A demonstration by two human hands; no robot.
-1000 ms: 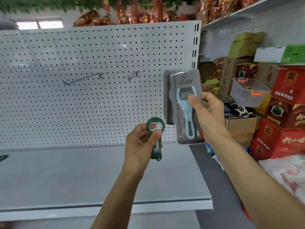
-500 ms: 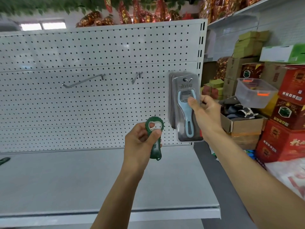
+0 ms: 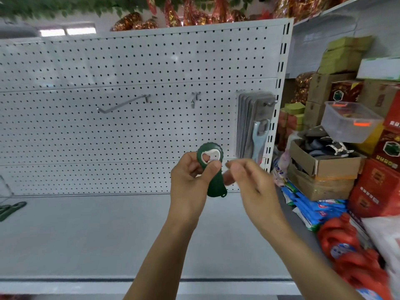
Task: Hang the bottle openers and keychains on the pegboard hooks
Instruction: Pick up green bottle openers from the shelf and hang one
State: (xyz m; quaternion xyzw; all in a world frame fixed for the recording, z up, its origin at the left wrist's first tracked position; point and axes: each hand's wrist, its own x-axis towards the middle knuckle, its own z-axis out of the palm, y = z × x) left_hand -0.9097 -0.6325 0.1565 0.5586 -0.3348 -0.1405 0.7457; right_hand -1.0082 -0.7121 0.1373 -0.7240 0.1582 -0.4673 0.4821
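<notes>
The left hand (image 3: 190, 180) gripped the green bottle opener (image 3: 213, 169) in front of the pegboard (image 3: 129, 118), thumb pressed across the neck just under the round head and fingers curled behind it. The opener stood nearly upright, its long axis running top to bottom with a slight lean: the toothed ring end with its metal insert pointed up, and the broader handle end, with a small loop at its tip, pointed down and a little to the right. It hung in the air above the grey shelf (image 3: 86, 234), touching nothing but the hand.

The right hand (image 3: 251, 182) was just beside it, blurred, fingers loosely bent and apart, holding nothing; whether its fingertips touched the opener's handle could not be told.

Up on the board, the stack of carded bottle openers (image 3: 253, 124) hung from the rightmost hook (image 3: 270, 102), cards vertical, a pale blue opener showing on the front card with its head up. Two bare hooks stood to the left: a long hook (image 3: 123, 103) slanting out to the left, and a short hook (image 3: 193, 100) between it and the stack. At the shelf's far left edge lay more green pieces (image 3: 10, 208), only partly in view. Cardboard boxes (image 3: 320, 169) and a clear plastic tub (image 3: 348, 122) were piled to the right.
</notes>
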